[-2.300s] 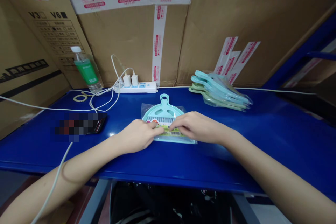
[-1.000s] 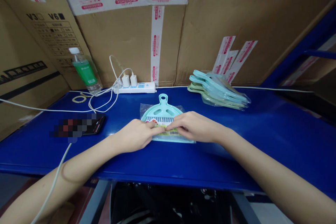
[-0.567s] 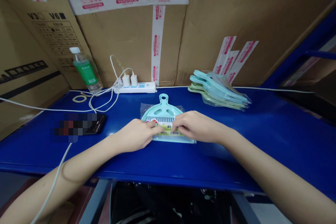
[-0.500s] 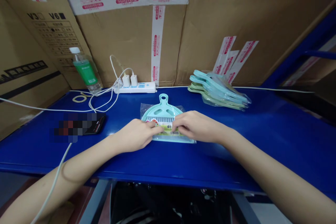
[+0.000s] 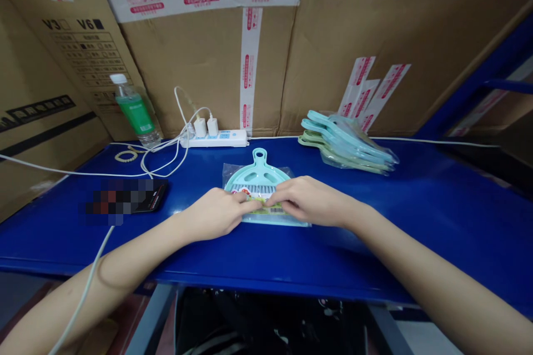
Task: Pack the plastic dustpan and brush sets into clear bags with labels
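Note:
A light-blue dustpan (image 5: 260, 164) with a grey-bristled brush lies in a clear plastic bag on the blue table, handle pointing away from me. Across its lower part runs a yellow-green printed label (image 5: 272, 209). My left hand (image 5: 219, 212) rests on the left side of the package, fingers stretched over the label. From the right, my right hand (image 5: 306, 199) touches the same label with an extended index finger. The two index fingertips nearly meet at the middle. Both hands look open, though some of their fingers are hidden from view.
Several bagged dustpans (image 5: 345, 141), blue and green, are stacked at the back right. A power strip (image 5: 220, 138) with white chargers and cables stands by the cardboard wall. At left are a water bottle (image 5: 137, 113), a beaded bracelet (image 5: 126, 156) and a partly pixelated phone (image 5: 152, 199).
My right hand's index finger has slid left along the label, closer to the left fingertips. My left hand and the dustpan have barely moved.

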A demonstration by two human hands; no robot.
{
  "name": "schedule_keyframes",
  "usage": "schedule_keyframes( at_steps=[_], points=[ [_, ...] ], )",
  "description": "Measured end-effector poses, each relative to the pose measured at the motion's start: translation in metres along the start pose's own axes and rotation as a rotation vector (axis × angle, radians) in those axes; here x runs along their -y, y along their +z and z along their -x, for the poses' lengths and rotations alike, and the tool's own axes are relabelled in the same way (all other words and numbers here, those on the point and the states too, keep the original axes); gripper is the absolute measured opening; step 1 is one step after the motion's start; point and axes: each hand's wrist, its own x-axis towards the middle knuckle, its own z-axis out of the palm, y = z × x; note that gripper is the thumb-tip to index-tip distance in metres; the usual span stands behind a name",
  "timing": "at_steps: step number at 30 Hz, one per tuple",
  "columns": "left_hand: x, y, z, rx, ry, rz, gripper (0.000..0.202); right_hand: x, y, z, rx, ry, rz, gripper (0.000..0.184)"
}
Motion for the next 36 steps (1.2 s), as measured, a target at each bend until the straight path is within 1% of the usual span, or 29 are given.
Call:
schedule_keyframes(
  at_steps=[8, 11, 21, 23, 25, 27, 30, 33, 36],
  points=[
    [0.004, 0.001, 0.002, -0.054, -0.042, 0.007, 0.033, -0.003, -0.003, 0.002, 0.006, 0.040, 0.005, 0.034],
    [0.005, 0.000, 0.002, -0.063, -0.039, -0.004, 0.030, -0.003, -0.003, 0.003, 0.007, 0.042, 0.019, 0.031],
    [0.003, -0.004, 0.003, -0.027, -0.042, -0.026, 0.022, -0.002, -0.008, 0.002, 0.060, 0.083, 0.079, 0.026],
    [0.003, -0.003, 0.002, -0.028, -0.039, -0.032, 0.021, -0.002, -0.008, 0.002, 0.063, 0.075, 0.106, 0.026],
    [0.003, -0.002, 0.002, -0.033, -0.030, -0.043, 0.020, -0.001, -0.007, 0.002, 0.056, 0.038, 0.144, 0.027],
    [0.003, 0.000, 0.002, -0.040, -0.001, -0.049, 0.022, 0.000, -0.005, 0.001, 0.046, -0.017, 0.166, 0.029],
    [0.003, 0.003, 0.001, -0.044, 0.054, -0.030, 0.033, 0.000, -0.001, 0.000, 0.037, -0.057, 0.137, 0.036],
    [0.003, 0.004, 0.001, -0.050, 0.058, 0.006, 0.043, 0.001, 0.002, 0.000, 0.038, -0.035, 0.095, 0.040],
    [0.003, 0.004, 0.001, -0.050, 0.037, 0.034, 0.045, 0.001, 0.002, 0.000, 0.045, 0.006, 0.049, 0.041]
  ],
)
